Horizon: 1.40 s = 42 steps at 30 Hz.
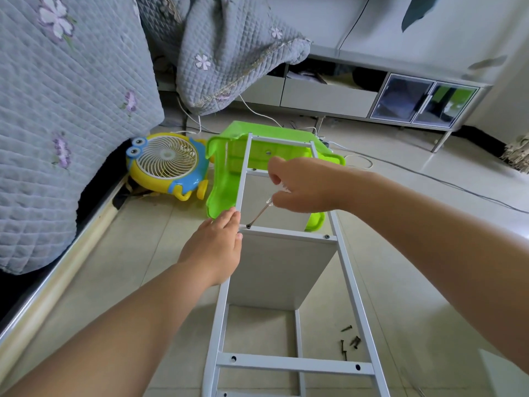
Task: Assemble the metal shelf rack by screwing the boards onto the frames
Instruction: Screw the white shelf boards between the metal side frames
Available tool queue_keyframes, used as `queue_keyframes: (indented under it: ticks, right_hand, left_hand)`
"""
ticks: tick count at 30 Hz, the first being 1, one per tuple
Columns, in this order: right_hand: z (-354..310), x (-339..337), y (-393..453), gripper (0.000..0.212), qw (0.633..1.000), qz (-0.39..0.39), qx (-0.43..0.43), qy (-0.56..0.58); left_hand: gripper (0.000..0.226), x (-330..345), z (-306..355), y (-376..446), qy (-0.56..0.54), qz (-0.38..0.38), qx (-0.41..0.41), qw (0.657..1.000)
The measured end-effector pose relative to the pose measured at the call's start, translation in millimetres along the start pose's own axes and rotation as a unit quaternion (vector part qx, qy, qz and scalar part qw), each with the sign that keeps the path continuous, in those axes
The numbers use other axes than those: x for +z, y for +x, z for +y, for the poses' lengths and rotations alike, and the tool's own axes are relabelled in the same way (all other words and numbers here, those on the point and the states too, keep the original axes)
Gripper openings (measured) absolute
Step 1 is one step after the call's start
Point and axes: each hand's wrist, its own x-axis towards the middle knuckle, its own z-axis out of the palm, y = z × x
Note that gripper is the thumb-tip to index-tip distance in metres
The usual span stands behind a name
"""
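A white metal ladder-like frame (pixel 350 282) lies lengthwise in front of me, its far end propped on a green plastic stool (pixel 226 164). A white board (pixel 274 270) stands on edge under the middle crossbar (pixel 289 232). My right hand (pixel 303 184) grips a clear-handled screwdriver (pixel 262 212) whose tip sits on a dark screw (pixel 248 226) at the crossbar's left end. My left hand (pixel 214 247) rests on the frame's left rail beside that screw, fingers fairly straight. Another screw (pixel 327 236) sits at the crossbar's right end.
Several loose dark screws (pixel 349 340) lie on the tiled floor right of the frame. A yellow-blue toy fan (pixel 169 164) stands left of the stool. A quilt-covered bed (pixel 57 110) runs along the left. A low cabinet (pixel 372 96) and cables lie beyond.
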Motion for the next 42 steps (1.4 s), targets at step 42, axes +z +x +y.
queue_keyframes:
  ticks: [42]
  right_hand:
    - [-19.4,-18.8,23.7,0.029,0.983,-0.142,0.097,0.072]
  left_hand:
    - [0.049,3.7,2.6,-3.0,-0.058,-0.008,-0.009,0.998]
